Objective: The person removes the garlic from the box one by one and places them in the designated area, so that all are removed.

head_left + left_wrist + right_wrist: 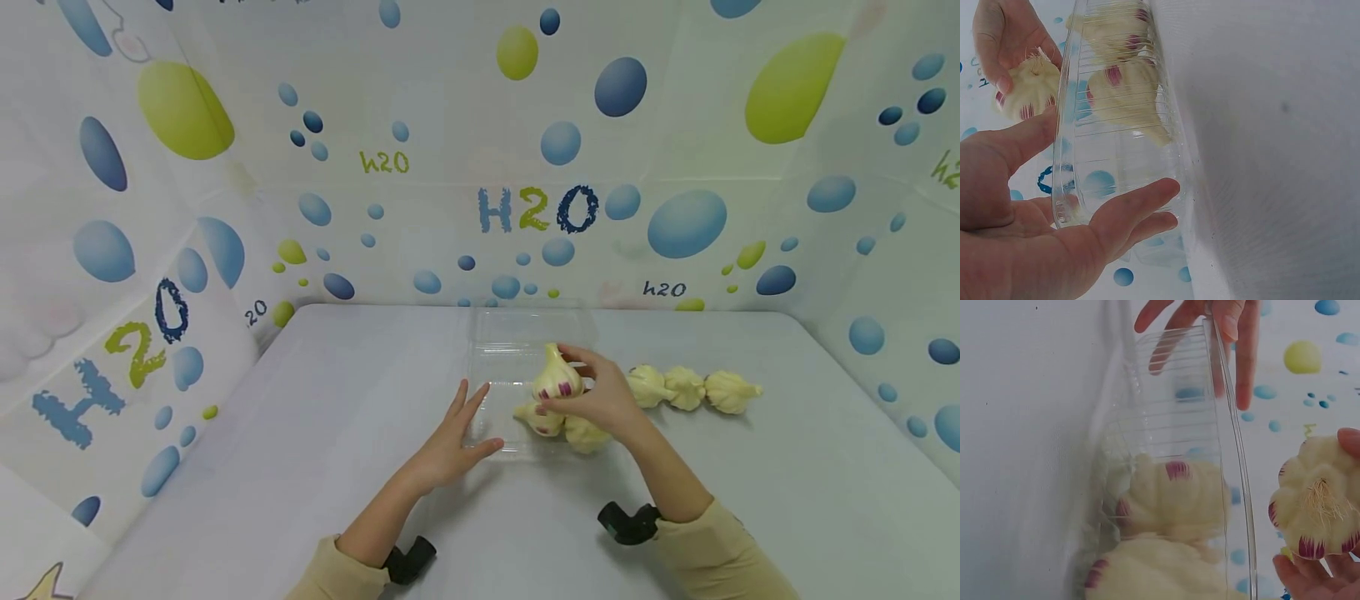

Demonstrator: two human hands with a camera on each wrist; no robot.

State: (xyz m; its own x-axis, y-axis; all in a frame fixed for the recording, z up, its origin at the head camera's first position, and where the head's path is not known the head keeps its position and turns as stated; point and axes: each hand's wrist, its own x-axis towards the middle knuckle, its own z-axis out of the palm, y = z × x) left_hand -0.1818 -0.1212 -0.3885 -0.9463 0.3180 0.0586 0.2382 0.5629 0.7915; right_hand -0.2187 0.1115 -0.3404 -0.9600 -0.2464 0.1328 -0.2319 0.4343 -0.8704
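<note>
My right hand [600,396] pinches a garlic bulb [557,375], pale with purple streaks, above a clear plastic container [498,417]. In the right wrist view the held garlic bulb [1319,503] shows its dry roots. Inside the container, one garlic bulb [542,422] lies left of another garlic bulb [585,436]; both show through the ribbed wall in the left wrist view. At the container's left side is my left hand [450,450], its fingers extended and spread along the wall and rim. The transparent lid [525,327] is folded back behind.
Several garlic bulbs [686,388] lie in a row on the white table [360,375], right of the container. A white backdrop [450,100] with blue and green spots stands behind. Black wrist cameras [630,523] are strapped at both sleeves.
</note>
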